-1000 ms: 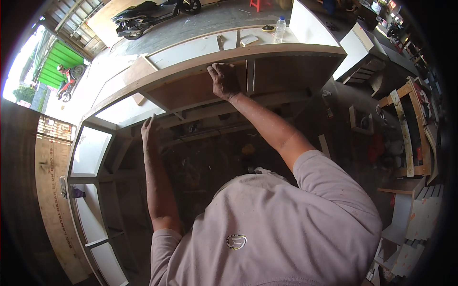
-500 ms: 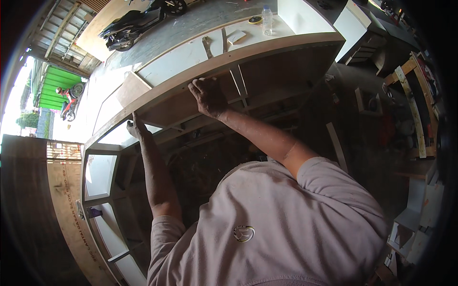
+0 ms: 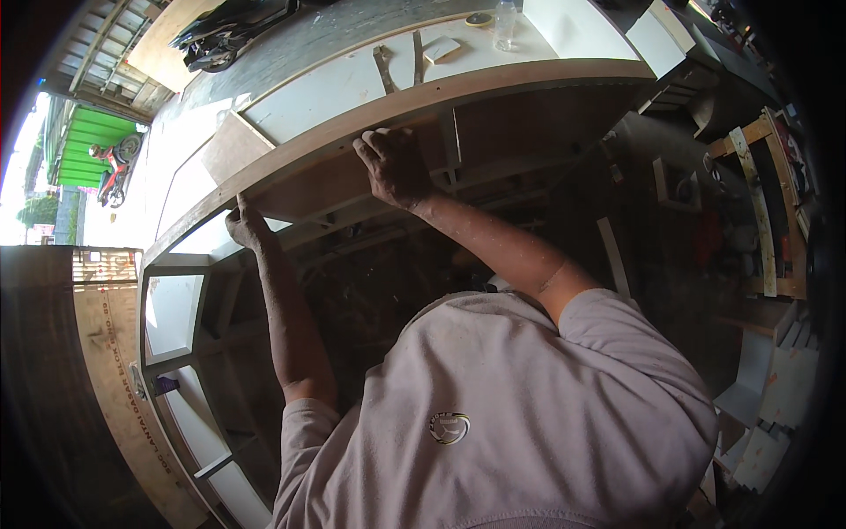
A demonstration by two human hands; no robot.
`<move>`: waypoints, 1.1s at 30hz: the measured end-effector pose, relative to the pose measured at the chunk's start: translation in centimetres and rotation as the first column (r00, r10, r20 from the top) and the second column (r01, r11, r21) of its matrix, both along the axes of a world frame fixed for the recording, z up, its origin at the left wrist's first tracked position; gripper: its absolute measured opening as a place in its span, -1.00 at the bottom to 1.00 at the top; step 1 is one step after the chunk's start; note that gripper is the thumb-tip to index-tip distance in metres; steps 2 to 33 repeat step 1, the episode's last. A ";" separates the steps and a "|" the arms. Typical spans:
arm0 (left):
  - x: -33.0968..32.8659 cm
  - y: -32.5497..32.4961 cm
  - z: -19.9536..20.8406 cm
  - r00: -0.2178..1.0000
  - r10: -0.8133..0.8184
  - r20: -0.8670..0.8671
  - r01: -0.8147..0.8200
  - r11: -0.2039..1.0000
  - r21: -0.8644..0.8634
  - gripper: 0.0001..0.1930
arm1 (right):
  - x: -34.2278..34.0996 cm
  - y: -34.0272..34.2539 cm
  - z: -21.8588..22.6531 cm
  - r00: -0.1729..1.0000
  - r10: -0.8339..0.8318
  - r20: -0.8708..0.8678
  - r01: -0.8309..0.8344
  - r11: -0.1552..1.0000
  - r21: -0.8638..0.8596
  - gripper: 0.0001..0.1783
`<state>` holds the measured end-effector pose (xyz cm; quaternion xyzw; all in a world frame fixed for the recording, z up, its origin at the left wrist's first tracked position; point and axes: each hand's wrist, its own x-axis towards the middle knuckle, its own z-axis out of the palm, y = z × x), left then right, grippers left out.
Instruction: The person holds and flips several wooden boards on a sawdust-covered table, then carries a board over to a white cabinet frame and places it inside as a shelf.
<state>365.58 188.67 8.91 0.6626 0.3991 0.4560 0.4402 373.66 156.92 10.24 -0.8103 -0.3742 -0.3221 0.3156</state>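
Observation:
A long cabinet frame curves across the view, with a brown wooden edge strip (image 3: 344,130) along its upper front. Beneath the strip lies a brown wooden panel (image 3: 313,189). My right hand (image 3: 394,167) is closed, its curled fingers against the panel just under the strip. Farther left, my left hand (image 3: 250,226) is closed too, one finger reaching up to the underside of the strip. What its other fingers grip is partly hidden. A thin pale gap (image 3: 457,137) shows at the panel's right end.
On the white top lie a pale block (image 3: 442,49), two narrow tool-like pieces (image 3: 384,70) and a clear bottle (image 3: 504,26). White-lined compartments (image 3: 174,313) stand at left. A wooden frame (image 3: 765,212) stands at right; motorbikes (image 3: 233,35) are parked beyond.
The panel has slid right under the strip, and the gap at its right end has narrowed. My left hand's fingers have drawn in closer. The whole view has shifted slightly.

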 end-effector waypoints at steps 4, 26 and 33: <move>-0.1 0.1 -0.2 1.000 0.002 -0.002 -0.002 1.000 -0.003 -0.54 | 0.1 -0.1 0.0 1.000 -0.006 -0.014 0.006 1.000 -0.026 -0.53; -0.1 0.1 -0.2 1.000 0.002 -0.002 -0.002 1.000 -0.003 -0.54 | 0.1 -0.1 0.0 1.000 -0.006 -0.014 0.006 1.000 -0.026 -0.53; -0.1 0.1 -0.2 1.000 0.002 -0.002 -0.002 1.000 -0.003 -0.54 | 0.1 -0.1 0.0 1.000 -0.006 -0.014 0.006 1.000 -0.026 -0.53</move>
